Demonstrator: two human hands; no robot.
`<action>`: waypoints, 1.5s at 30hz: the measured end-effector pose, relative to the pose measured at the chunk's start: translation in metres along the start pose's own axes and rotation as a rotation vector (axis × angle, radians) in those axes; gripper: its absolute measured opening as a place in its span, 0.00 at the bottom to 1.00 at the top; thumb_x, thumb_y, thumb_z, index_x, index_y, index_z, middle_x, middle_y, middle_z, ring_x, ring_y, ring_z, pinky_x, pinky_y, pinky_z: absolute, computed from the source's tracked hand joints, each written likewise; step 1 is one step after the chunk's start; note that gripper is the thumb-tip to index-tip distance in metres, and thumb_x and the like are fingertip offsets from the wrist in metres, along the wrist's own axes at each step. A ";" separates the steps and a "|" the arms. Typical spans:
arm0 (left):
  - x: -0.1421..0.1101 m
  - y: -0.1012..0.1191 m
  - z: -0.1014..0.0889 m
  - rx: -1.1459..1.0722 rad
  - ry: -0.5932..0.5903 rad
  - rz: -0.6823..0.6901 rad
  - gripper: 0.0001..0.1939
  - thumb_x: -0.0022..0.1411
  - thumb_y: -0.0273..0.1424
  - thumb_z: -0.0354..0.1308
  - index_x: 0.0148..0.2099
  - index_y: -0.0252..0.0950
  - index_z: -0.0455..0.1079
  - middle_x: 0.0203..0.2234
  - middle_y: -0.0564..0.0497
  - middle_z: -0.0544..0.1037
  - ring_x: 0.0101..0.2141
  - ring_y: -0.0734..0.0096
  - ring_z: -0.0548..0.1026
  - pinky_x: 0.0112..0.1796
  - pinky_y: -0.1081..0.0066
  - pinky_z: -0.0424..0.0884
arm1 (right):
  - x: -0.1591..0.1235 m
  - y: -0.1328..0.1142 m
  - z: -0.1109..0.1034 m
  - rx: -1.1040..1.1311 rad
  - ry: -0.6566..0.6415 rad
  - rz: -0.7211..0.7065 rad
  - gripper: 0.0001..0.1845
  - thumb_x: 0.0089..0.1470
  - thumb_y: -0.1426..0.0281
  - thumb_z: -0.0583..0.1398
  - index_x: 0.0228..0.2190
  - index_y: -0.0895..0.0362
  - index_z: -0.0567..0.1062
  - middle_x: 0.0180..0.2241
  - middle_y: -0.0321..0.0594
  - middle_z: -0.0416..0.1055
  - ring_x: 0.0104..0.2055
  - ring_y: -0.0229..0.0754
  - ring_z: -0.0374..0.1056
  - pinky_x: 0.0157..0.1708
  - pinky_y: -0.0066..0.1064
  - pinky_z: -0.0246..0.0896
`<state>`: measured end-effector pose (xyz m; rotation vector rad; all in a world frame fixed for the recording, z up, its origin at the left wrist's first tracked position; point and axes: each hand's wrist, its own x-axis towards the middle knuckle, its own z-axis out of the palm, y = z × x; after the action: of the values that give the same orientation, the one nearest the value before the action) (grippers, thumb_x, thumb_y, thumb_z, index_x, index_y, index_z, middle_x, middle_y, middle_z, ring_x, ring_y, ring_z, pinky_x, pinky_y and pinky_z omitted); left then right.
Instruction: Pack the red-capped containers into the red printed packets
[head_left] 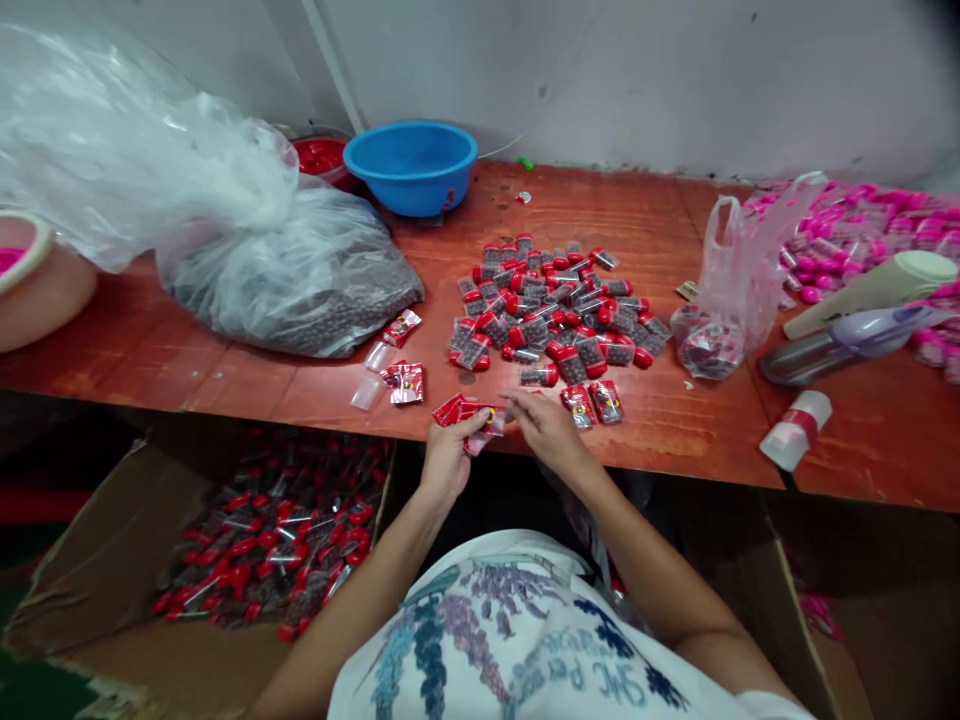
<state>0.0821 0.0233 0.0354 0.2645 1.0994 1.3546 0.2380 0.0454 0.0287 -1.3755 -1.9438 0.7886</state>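
Both hands, left [444,462] and right [547,425], pinch one packet [480,418] at the table [675,440] edge (the pile [559,315] sits just behind).

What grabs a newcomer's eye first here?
The pile of red-capped vials mid-table, then both hands at the near edge: the left hand and right hand pinch a small red packet between them. A blue basin sits at the back, and a big clear plastic bag bulges at left.
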 end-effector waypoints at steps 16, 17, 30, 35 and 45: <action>0.018 0.022 -0.012 -0.255 0.182 -0.220 0.04 0.54 0.20 0.62 0.29 0.31 0.71 0.24 0.49 0.77 0.24 0.74 0.76 0.27 0.74 0.75 | 0.038 0.000 0.019 -0.527 0.112 0.211 0.17 0.55 0.70 0.56 0.46 0.54 0.74 0.41 0.52 0.68 0.40 0.51 0.66 0.38 0.38 0.60; 0.020 0.022 -0.014 -0.259 0.181 -0.221 0.04 0.54 0.20 0.62 0.29 0.31 0.71 0.25 0.49 0.77 0.24 0.74 0.75 0.26 0.74 0.75 | 0.033 -0.001 0.018 -0.432 0.127 0.188 0.18 0.54 0.71 0.56 0.47 0.53 0.74 0.41 0.50 0.68 0.40 0.49 0.66 0.39 0.38 0.60; 0.022 0.020 -0.002 -0.284 0.159 -0.215 0.02 0.55 0.20 0.61 0.31 0.30 0.72 0.26 0.48 0.78 0.25 0.72 0.76 0.29 0.72 0.76 | -0.020 -0.029 0.025 0.627 0.150 0.188 0.18 0.54 0.67 0.58 0.48 0.52 0.70 0.41 0.38 0.73 0.38 0.40 0.70 0.38 0.32 0.66; 0.021 0.018 0.000 -0.278 0.145 -0.201 0.02 0.55 0.20 0.61 0.31 0.30 0.72 0.26 0.48 0.78 0.25 0.73 0.76 0.29 0.73 0.76 | -0.021 -0.026 0.025 0.622 0.184 0.194 0.19 0.54 0.66 0.57 0.49 0.53 0.69 0.42 0.40 0.74 0.37 0.40 0.70 0.36 0.31 0.67; 0.017 0.020 0.009 -0.270 0.168 -0.118 0.03 0.57 0.20 0.59 0.31 0.30 0.71 0.24 0.49 0.78 0.24 0.75 0.76 0.29 0.74 0.75 | -0.026 -0.030 0.029 0.664 0.216 0.166 0.18 0.55 0.66 0.57 0.49 0.51 0.69 0.46 0.39 0.72 0.42 0.42 0.70 0.39 0.33 0.68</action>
<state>0.0731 0.0468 0.0459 -0.1118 1.0382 1.4194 0.2054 0.0086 0.0298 -1.1489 -1.2431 1.1757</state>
